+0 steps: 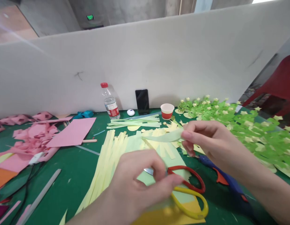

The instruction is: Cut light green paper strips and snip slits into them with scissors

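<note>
My right hand (203,137) pinches a pale green paper strip (163,137) between thumb and fingers, its free end pointing left. Nearer to me, my left hand (142,184) is closed, index finger curled towards the thumb; what it holds, if anything, cannot be made out. Scissors with one red and one yellow handle (203,204) lie under and beside the left hand, blades partly hidden by it. Below are light green paper sheets (182,162) and a row of pale yellow paper strips (102,165). More green strips (135,122) lie behind.
Green paper plants with yellow stars (248,125) fill the right side. A blue glue gun (233,187) lies beneath my right forearm. At the back stand a water bottle (110,103), a phone (142,101) and a paper cup (167,112). Pink paper (74,132) lies left.
</note>
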Demonstrator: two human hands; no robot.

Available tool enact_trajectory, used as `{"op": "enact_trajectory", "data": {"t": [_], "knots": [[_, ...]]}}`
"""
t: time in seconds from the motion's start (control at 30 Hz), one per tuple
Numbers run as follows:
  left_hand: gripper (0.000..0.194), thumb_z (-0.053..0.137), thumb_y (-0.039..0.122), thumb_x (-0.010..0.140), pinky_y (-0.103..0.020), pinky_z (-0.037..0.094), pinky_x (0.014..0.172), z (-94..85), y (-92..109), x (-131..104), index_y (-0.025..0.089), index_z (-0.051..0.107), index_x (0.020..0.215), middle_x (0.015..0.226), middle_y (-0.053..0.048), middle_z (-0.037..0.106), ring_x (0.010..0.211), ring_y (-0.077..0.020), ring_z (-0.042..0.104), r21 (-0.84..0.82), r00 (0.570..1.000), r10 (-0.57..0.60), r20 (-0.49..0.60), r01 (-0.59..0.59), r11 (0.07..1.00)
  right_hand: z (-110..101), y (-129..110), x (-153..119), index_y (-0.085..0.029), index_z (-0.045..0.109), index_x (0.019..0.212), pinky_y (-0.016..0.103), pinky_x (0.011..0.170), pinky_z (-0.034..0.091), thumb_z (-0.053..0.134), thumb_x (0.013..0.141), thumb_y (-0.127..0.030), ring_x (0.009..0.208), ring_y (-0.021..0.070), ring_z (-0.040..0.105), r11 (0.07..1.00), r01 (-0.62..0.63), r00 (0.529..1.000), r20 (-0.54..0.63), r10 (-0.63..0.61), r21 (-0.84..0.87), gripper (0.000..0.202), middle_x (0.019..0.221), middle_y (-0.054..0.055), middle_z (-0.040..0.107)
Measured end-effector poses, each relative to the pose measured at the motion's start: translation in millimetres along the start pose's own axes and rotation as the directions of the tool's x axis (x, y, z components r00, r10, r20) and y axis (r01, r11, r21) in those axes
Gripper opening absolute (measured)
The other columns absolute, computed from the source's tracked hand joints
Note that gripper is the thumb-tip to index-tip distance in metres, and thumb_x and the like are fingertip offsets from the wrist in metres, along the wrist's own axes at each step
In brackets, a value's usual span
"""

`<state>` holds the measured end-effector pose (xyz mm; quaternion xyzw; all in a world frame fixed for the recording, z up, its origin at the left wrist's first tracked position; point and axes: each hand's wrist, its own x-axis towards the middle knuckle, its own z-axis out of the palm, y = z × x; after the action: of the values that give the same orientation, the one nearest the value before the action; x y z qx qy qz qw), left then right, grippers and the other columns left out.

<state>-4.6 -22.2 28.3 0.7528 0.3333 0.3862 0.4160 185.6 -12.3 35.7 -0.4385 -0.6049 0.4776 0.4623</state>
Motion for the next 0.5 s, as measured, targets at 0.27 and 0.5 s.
{"op": "enact_trajectory", "data": {"t": [0.27,0.5], "knots": [[0.023,0.069,0.027,0.075,-0.027,0.042,0.090,-2.9,-14.0,12.5,0.026,0.063,0.097,0.097,0.001,0.068,0.095,-0.0176,0.059,0.129,0.961,0.234,-0.148,-0.216,0.968,7.9,-7.8,2.5,-0.017,0.053,0.054,0.018,0.041,0.034,0.066,0.075,-0.036,0.043,0.0057,0.044,0.978,-0.053,0.973,0.229,0.006,0.203,0.031,0.049,-0.005,0.049],[0.021,0.049,0.017,0.087,-0.020,0.048,0.059,-8.7,-3.4,10.2,0.024,0.068,0.081,0.071,0.004,0.071,0.062,-0.0113,0.063,0.153,0.951,0.197,-0.237,-0.164,0.975,12.7,-15.0,13.7,-0.018,0.053,0.056,0.017,0.039,0.033,0.062,0.079,-0.036,0.044,0.0058,0.044,0.986,0.036,0.979,0.192,-0.068,0.162,0.030,0.046,-0.004,0.049]]}}
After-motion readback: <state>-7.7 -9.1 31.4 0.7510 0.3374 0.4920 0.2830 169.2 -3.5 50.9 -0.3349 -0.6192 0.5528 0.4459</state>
